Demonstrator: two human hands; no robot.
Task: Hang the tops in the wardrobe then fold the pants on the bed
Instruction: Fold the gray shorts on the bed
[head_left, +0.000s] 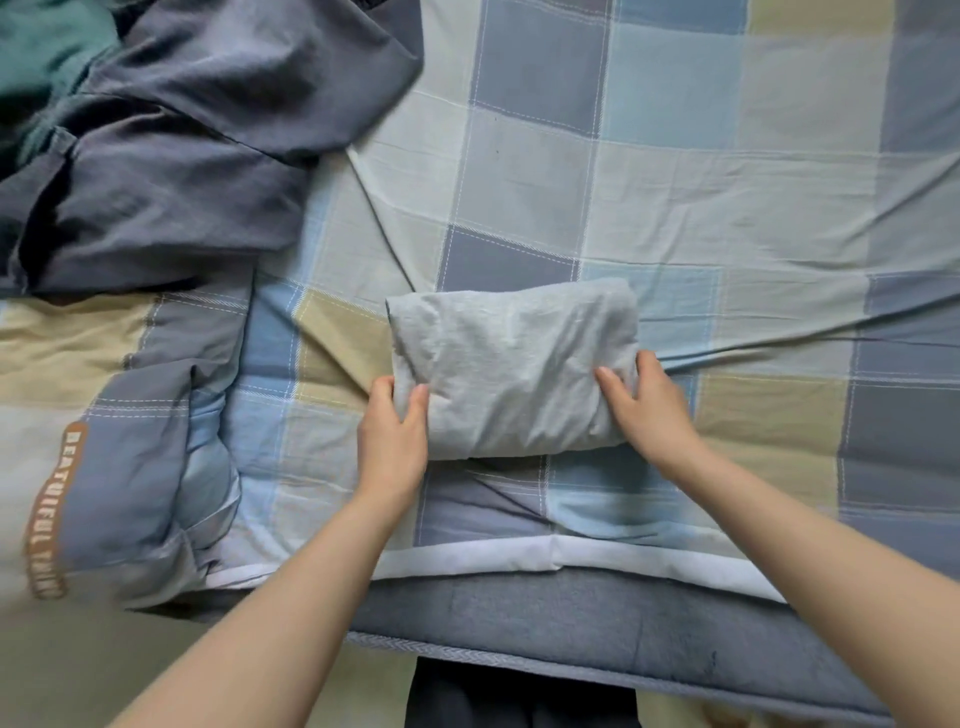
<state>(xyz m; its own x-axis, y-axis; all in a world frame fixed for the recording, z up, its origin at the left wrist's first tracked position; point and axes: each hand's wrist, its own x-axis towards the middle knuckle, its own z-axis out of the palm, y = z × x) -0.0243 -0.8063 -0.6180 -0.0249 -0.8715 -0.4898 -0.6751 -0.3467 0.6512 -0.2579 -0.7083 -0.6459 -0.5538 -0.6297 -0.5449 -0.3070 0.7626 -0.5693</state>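
The light grey pants (511, 371) lie folded into a thick, soft packet on the checked bed sheet (727, 208), near the bed's near edge and right in front of me. My left hand (392, 441) pinches the packet's near-left corner — thumb on top, fingers curled under the edge. My right hand (647, 405) grips the near-right corner the same way, thumb pressing the top layer, fingers wrapped round the side. The cloth looks light and limp, a jersey sort of knit, so I judge the layers will slide apart if I lift by one edge only; better to hold both ends, top and bottom layers together, and keep the bundle level. It should not slip from my fingers, but it will sag in the middle. Far to the left lies a rumpled dark grey garment (182, 171) — well apart from the packet — over something green (47, 52).
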